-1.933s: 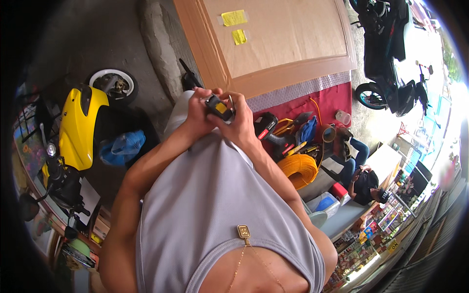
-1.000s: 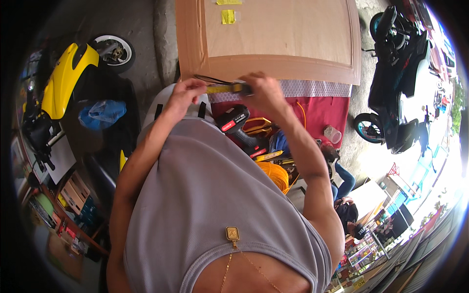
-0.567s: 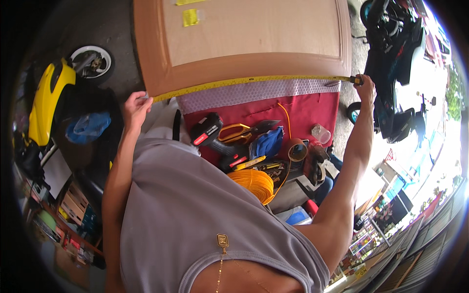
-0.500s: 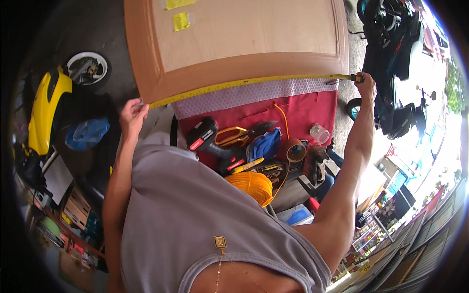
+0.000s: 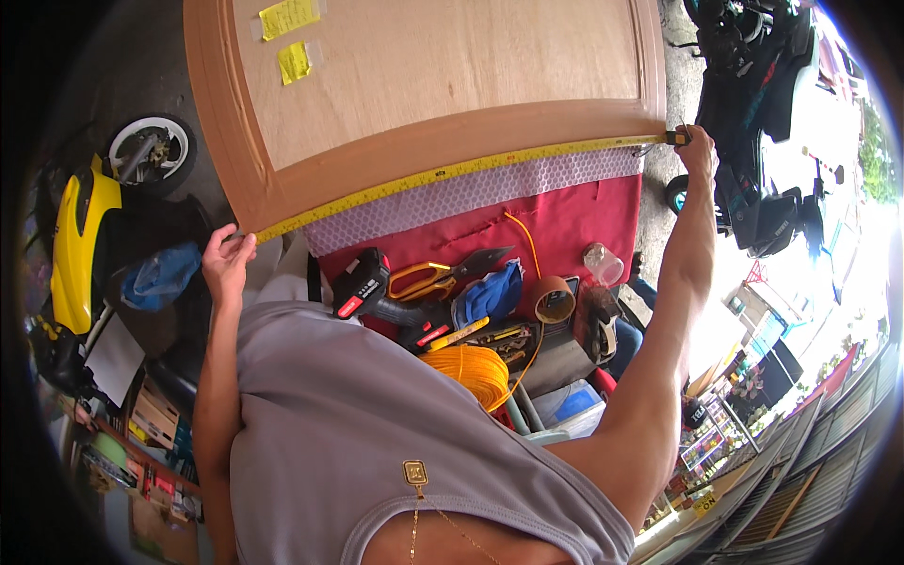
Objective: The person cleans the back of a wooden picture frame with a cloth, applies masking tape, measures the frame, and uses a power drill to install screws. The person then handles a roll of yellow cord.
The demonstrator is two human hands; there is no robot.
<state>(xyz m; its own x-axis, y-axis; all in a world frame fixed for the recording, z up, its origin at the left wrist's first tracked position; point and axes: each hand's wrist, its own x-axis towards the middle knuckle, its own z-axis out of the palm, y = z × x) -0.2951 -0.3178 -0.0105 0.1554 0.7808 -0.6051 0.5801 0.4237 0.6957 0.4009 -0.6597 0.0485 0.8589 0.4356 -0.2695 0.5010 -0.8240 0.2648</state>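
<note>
A yellow tape measure (image 5: 452, 172) is drawn out taut along the lower edge of a wooden door panel (image 5: 424, 85), running corner to corner on a slight upward slant toward the right. Its blade lies flat against the light-brown frame, which borders a paler recessed centre bearing two yellow sticky notes (image 5: 290, 38).

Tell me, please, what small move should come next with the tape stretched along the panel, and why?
Probably read the yellow tape measure at the left hand: the right hand holds its other end at the wooden panel's far corner, and the blade spans the edge.
</note>
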